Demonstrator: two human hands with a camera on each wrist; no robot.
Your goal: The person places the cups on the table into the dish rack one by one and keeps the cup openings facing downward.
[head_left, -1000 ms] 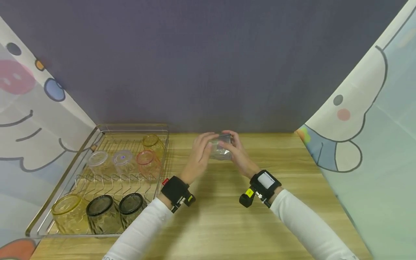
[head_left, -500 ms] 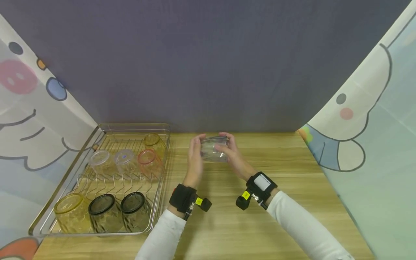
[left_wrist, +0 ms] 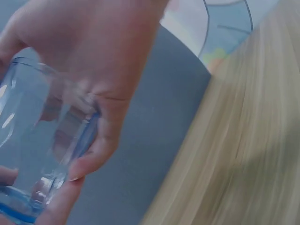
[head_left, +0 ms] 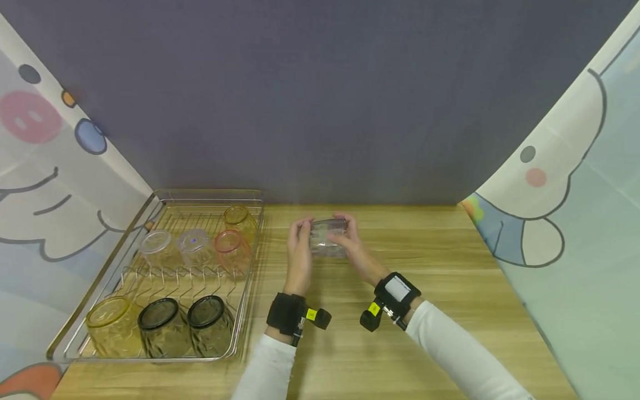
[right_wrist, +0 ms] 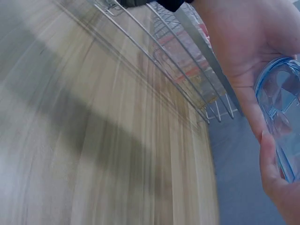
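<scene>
A clear drinking glass (head_left: 327,239) lies on its side between my two hands, over the back part of the table. My left hand (head_left: 299,253) holds its left end, and my right hand (head_left: 356,250) grips the other end with the thumb laid along the glass wall. Seen from the left wrist, the glass (left_wrist: 33,126) sits close against the palm, with the thumb of the left hand (left_wrist: 89,70) at its side. The right wrist view has a blue-tinged edge of the glass (right_wrist: 281,117) against the right hand (right_wrist: 248,61).
On the left stands a wire drying rack (head_left: 240,311) with upturned glasses: a yellow one (head_left: 114,330), dark ones (head_left: 162,330), clear ones (head_left: 159,250) and a pink one (head_left: 232,250). A dark grey panel (head_left: 320,100) rises behind the wooden table (head_left: 425,239); printed cloth (head_left: 565,183) hangs at the sides.
My left hand has turned more upright around the glass's end, its wrist moving right. The glass has shifted slightly left and toward me, with my right hand following.
</scene>
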